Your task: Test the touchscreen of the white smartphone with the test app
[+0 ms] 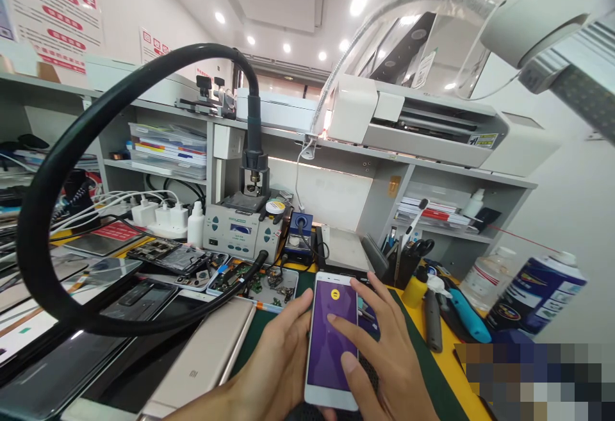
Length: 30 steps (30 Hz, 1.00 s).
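While its long axis runs away from the person, the white phone (332,338) lies screen-up with its purple display lit, low over the green mat (423,370). Curled along its left edge, the left hand (278,357) clasps it — the right hand (384,357), fingers spread, rests a thumb on the screen. Behind, a black pen holder (408,261) keeps scissors and pens.

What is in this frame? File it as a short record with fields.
setting: electronics repair bench
left hand: grips the white phone at its left edge
right hand: fingers lie on the phone's purple screen
left of hands: gold phone face down, black hose
right of hands: blue spray can, pen holder
behind: rework station
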Tool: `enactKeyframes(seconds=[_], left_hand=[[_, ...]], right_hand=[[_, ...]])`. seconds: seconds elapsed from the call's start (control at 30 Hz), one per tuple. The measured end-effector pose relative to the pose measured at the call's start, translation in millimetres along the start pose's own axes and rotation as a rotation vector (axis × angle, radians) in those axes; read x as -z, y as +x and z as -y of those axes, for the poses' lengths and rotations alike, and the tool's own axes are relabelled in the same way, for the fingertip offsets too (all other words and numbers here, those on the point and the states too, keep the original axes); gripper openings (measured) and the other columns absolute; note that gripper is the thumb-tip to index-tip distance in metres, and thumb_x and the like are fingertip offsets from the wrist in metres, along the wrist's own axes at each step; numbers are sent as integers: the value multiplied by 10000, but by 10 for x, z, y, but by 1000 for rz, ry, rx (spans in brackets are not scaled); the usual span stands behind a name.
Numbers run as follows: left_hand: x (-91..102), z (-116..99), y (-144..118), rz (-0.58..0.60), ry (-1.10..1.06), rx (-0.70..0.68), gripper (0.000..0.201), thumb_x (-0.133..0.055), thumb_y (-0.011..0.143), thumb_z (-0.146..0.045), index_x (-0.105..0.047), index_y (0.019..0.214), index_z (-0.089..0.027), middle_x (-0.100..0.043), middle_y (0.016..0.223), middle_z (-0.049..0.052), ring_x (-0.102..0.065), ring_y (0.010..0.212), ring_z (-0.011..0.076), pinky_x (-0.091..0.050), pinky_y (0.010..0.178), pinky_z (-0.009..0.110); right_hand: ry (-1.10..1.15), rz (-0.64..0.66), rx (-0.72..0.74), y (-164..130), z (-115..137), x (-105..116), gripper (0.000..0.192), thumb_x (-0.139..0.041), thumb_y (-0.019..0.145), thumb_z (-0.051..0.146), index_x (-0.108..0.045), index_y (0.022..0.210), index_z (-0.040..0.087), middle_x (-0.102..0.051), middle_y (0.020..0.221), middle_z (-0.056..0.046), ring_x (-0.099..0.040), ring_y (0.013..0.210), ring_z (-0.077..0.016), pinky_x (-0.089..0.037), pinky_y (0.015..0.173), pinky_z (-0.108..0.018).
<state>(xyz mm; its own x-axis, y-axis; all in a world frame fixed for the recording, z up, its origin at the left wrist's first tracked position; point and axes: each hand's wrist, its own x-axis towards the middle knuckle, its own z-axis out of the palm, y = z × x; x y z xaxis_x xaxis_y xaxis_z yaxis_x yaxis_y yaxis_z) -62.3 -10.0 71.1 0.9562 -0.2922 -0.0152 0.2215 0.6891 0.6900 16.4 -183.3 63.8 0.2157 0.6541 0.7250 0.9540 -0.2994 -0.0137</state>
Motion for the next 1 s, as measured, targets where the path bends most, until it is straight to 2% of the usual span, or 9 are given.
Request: enactKeyframes(seconds=[0.3, 0.47, 0.73, 0.87, 1.0], left_hand=[[38, 1, 15, -23, -38, -42, 629, -370, 986, -586, -408, 1448, -161, -630, 1020, 132, -635, 772, 262, -530, 590, 335], [-13, -26, 2, -18, -54, -66, 629, -375, 993, -562, -377, 1463, -144, -631, 994, 134, -630, 765, 270, -510, 568, 331], [25, 5, 2, -6, -54, -72, 638, -330, 1005, -611, -420, 1447, -160, -635, 1025, 130, -633, 778, 250, -520, 559, 302], [19, -11, -1, 18, -36, -70, 644, -327, 1001, -624, -481, 1404, -146, -632, 1047, 133, -627, 772, 231, -501, 504, 253], [-12, -30, -23, -12, -20, -57, 636, -340, 998, -618, -550, 1342, -126, -631, 1018, 138, -613, 752, 222, -504, 521, 260]], right_hand=[[54, 1, 144, 1, -17, 5, 283, -540, 869, 115, -652, 1106, 221, -334, 1531, -124, -222, 1441, -468, -380, 983, -759], [63, 8, 179, 13, -23, -4, 281, -551, 850, 96, -664, 1071, 226, -349, 1526, -112, -226, 1441, -465, -370, 999, -749], [58, -8, 162, -2, -13, 0, 283, -526, 855, 86, -674, 1050, 228, -370, 1514, -104, -247, 1435, -453, -364, 1007, -738], [52, -40, 64, -5, -31, 27, 302, -488, 916, 101, -661, 1127, 229, -378, 1514, -111, -253, 1438, -448, -384, 996, -731], [24, -48, -20, -22, -54, 52, 312, -463, 974, 148, -636, 1214, 246, -350, 1543, -107, -245, 1446, -451, -410, 977, -736]])
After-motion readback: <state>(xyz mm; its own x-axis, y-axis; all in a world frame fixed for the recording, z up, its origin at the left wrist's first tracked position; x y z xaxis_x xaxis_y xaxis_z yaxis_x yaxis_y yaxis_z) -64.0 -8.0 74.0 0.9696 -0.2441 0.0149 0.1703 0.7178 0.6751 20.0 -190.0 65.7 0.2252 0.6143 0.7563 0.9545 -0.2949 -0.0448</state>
